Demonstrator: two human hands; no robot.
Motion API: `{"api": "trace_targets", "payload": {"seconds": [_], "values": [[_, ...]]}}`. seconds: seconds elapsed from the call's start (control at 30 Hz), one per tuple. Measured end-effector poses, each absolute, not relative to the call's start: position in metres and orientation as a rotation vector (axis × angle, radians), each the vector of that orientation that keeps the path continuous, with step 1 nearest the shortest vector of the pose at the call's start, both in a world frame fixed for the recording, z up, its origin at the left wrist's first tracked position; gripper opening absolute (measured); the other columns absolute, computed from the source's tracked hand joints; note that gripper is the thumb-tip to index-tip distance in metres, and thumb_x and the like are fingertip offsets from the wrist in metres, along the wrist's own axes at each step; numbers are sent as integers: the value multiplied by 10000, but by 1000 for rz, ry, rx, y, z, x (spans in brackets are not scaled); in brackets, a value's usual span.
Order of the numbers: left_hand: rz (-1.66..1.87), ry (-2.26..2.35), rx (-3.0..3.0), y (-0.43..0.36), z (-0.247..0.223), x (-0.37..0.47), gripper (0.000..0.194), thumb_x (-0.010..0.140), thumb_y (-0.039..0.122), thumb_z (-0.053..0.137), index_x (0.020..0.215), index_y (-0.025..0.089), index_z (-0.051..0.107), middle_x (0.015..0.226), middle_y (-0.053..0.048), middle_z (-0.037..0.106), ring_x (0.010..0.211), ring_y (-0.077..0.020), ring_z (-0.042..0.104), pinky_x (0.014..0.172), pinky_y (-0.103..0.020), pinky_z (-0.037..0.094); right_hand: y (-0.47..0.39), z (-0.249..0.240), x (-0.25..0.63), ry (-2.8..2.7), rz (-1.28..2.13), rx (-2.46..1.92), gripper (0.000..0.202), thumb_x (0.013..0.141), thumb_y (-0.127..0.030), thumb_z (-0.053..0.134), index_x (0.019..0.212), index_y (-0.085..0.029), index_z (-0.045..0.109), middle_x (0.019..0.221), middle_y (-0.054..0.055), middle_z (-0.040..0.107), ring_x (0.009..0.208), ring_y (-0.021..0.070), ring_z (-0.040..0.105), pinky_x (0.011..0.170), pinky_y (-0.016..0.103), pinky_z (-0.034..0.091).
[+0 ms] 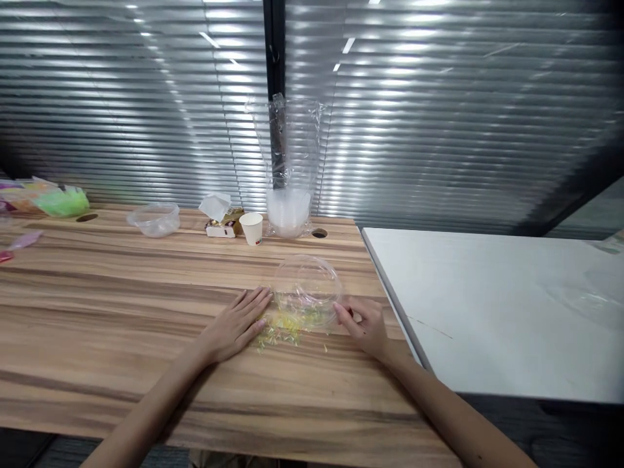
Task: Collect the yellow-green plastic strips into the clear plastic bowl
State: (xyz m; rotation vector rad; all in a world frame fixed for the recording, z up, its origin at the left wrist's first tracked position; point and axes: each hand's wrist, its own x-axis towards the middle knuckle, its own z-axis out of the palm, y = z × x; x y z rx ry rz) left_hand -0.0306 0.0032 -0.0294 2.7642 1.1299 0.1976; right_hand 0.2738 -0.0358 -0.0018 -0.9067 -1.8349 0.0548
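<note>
A round clear plastic lid or shallow dish point(312, 286) is tipped on the wooden table point(121, 338), its rim pinched at the right by my right hand point(366, 327). Yellow-green shreds point(285, 325) lie in a loose patch at its near side, partly seen through the plastic. My left hand point(238, 327) lies flat with fingers spread on the wood, at the left edge of the shreds, holding nothing.
Along the back stand a clear bowl point(156, 221), a tissue pack point(221, 221), a paper cup point(252, 229) and a bag of stacked clear containers point(288, 211). Coloured bags point(61, 200) lie far left. A white table point(487, 305) adjoins at the right.
</note>
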Motion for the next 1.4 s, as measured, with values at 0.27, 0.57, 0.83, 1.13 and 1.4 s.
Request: {"api": "trace_targets", "payload": {"seconds": [0.27, 0.57, 0.83, 1.13, 1.4], "values": [[257, 1386, 2751, 5, -35, -36, 538, 1013, 423, 175, 1507, 220, 112, 1552, -31, 163, 1443, -223, 76, 1163, -502, 46, -34, -8, 271, -1837, 12, -898, 384, 937, -203, 479, 554, -177, 497, 468, -28, 483, 421, 85, 426, 461, 218, 314], [425, 1389, 2475, 12, -34, -41, 543, 1011, 420, 90, 1507, 200, 107, 1535, -61, 203, 1433, -217, 124, 1159, -518, 110, -32, -8, 271, -1823, -54, -901, 393, 929, -200, 474, 537, -192, 451, 451, -35, 432, 413, 89, 393, 450, 223, 298], [627, 1339, 2193, 15, -23, -41, 557, 1003, 443, 117, 1488, 201, 249, 1417, -58, 456, 1420, -195, 193, 1168, -500, 123, -33, -3, 269, -1802, -75, -892, 358, 907, -175, 489, 550, -195, 462, 452, -32, 460, 395, 91, 405, 423, 225, 295], [822, 1281, 1950, 17, -23, -45, 596, 963, 521, 290, 1462, 196, 273, 1361, -76, 527, 1348, -205, 378, 1162, -466, 206, -42, 3, 272, -1667, -48, -962, 339, 897, -173, 506, 559, -197, 505, 460, -20, 516, 391, 105, 458, 415, 238, 335], [714, 1332, 2089, 16, -19, -42, 517, 937, 476, 397, 1384, 216, 418, 1362, -48, 529, 1331, -210, 404, 1167, -449, 196, -47, 8, 274, -1561, 36, -976, 333, 889, -171, 525, 557, -191, 508, 468, -29, 514, 400, 96, 471, 425, 225, 362]]}}
